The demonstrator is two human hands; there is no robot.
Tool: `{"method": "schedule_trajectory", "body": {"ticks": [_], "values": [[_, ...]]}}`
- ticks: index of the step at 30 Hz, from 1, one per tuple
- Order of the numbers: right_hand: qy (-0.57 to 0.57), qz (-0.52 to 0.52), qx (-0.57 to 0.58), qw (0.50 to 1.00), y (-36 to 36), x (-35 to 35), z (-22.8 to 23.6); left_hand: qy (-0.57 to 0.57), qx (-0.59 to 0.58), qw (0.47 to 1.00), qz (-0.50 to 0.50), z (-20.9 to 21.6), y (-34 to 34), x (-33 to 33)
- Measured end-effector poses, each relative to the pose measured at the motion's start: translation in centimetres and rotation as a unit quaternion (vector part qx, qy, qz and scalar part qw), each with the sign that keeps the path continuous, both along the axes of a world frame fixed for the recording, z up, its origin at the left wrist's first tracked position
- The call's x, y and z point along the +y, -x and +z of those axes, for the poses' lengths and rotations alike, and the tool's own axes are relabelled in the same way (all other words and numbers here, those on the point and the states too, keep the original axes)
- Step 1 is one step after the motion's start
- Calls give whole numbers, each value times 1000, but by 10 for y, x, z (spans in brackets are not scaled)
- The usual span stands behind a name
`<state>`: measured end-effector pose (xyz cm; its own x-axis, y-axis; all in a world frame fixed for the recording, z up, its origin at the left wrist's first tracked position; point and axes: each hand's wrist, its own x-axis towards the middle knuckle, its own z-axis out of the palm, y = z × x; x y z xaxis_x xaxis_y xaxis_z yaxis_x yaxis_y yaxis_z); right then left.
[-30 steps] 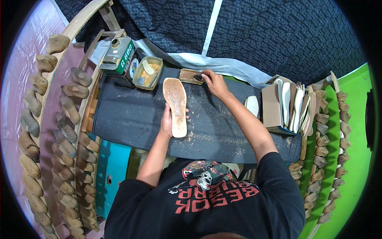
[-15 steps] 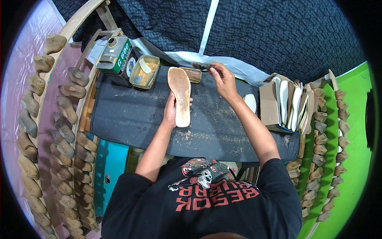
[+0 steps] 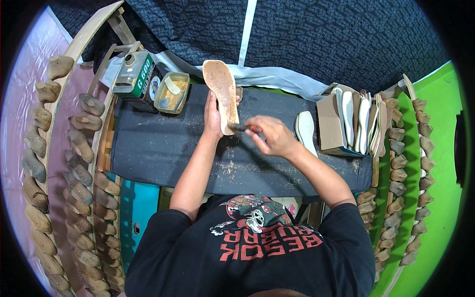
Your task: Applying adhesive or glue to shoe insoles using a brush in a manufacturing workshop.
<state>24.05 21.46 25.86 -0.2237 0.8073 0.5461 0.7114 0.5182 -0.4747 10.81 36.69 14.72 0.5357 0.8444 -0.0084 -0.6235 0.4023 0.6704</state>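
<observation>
Insole [image 3: 222,91], tan with a brown-stained face, is held up over the dark-covered table [image 3: 163,148], its broad end pointing away from the person and its narrow heel end toward them; the left hand [image 3: 213,116] has it by the middle, curled partly closed, with fingertips peeping past the right edge; the right hand [image 3: 273,134] is closed around a brush-like tool [image 3: 253,128] with an orange-red part at the grip, and its dark end overlaps the insole's heel at the right edge, though from here I cannot tell how firmly it presses; a small brown container [image 3: 239,93] sits mostly hidden behind the insole; off to the left a yellowish tub [image 3: 185,92] holds a pale scraper-like piece [image 3: 172,85], just beside a green and white metal can [image 3: 129,74]; on the right a white insole [image 3: 306,129] lies on the table near a cardboard box [image 3: 329,123] packed with upright insoles [image 3: 364,119]; brown shoe lasts [image 3: 81,143] line the racks on both sides.
</observation>
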Motion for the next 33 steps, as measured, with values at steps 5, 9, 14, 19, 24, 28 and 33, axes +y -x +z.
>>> {"method": "schedule_trajectory", "body": {"ticks": [5, 9, 14, 19, 24, 28, 33], "values": [[-20, -5, 3, 1000, -5, 4, 13, 3, -33, 999, -32, 2, -5, 0], [-81, -78, 4, 994, -18, 19, 27, 87, -70, 994, -16, 11, -19, -14], [-64, -32, -41, 997, -8, 2, 24, 33, -58, 996, -56, 3, -10, -6], [-24, 18, -16, 999, -4, -9, 19, 36, -59, 995, -70, 5, -9, -2], [-87, -53, -17, 995, -20, 12, 28, 73, -93, 987, -108, 11, -13, -14], [-64, -24, -37, 997, -9, 3, 24, 79, -82, 991, -68, 4, -8, -8], [-54, 18, -29, 998, -2, -6, 21, 77, -51, 993, -67, 2, -4, -5]]}}
